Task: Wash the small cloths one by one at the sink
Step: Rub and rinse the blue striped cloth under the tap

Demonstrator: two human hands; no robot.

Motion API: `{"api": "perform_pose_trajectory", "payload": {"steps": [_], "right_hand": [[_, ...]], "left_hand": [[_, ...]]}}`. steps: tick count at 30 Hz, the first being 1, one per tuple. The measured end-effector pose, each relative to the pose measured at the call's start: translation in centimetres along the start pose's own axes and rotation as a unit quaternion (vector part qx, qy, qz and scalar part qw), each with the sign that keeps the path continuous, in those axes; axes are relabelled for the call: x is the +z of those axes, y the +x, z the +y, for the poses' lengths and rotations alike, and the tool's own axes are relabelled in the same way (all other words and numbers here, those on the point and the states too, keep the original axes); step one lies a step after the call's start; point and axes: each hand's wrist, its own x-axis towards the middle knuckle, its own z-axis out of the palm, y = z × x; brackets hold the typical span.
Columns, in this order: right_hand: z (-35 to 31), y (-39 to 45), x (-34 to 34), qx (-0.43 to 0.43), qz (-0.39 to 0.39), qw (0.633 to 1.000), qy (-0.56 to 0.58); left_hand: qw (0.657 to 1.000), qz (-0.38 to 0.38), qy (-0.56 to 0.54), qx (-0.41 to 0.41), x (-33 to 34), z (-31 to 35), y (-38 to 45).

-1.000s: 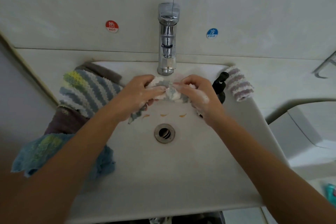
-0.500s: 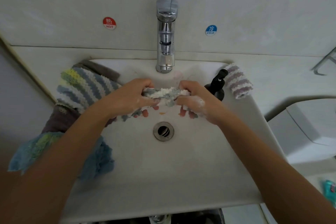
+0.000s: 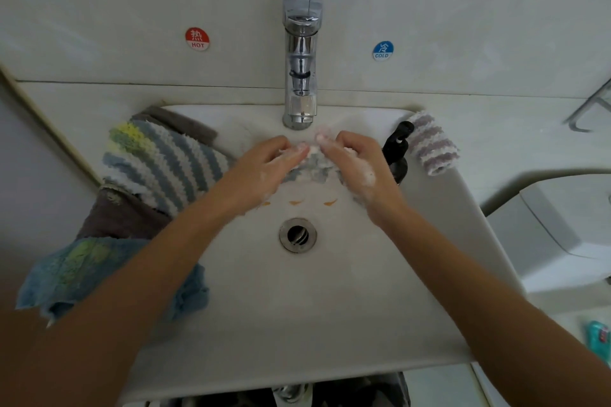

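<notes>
Chrome tap (image 3: 301, 69) is sitting at the back, red HOT sticker (image 3: 197, 39) and blue COLD sticker (image 3: 383, 50) flanking it, black pump bottle (image 3: 396, 149) standing right, teal packet (image 3: 597, 335) peeking in far right.

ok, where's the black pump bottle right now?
In the head view, the black pump bottle stands at the sink's back right corner, just beyond the right hand, with a purple striped cloth draped on the rim to its right.
</notes>
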Motion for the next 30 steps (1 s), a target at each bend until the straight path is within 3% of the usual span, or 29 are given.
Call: {"api": "perform_pose_trajectory", "payload": {"steps": [3, 8, 13, 17, 24, 30], "right_hand": [[0.9, -0.5, 1.3, -0.022, 0.034, 0.999, -0.029], [0.8, -2.7, 4.0, -0.021, 0.031, 0.998, -0.044], [0.6, -0.8, 4.2, 0.025, 0.143, 0.986, 0.081], [0.0, -2.9, 5.0, 0.031, 0.084, 0.99, 0.113], [0.8, -0.3, 3.7, 0.051, 0.119, 0.98, 0.151], [1.1, -2.4, 4.3, 0.004, 0.042, 0.993, 0.108]], "left_hand": [[0.983, 0.159, 0.01, 0.087, 2.3, -0.6, 0.0], [0.965, 0.247, -0.032, 0.086, 3.4, -0.3, -0.5], [0.967, 0.229, -0.043, 0.1, 5.9, 0.6, -2.1], [0.954, 0.27, -0.13, 0.023, 4.4, 0.7, 0.0], [0.964, 0.229, -0.125, 0.052, 6.6, 2.3, -2.5], [0.954, 0.257, -0.152, -0.002, 5.4, -0.2, -0.2]]}}
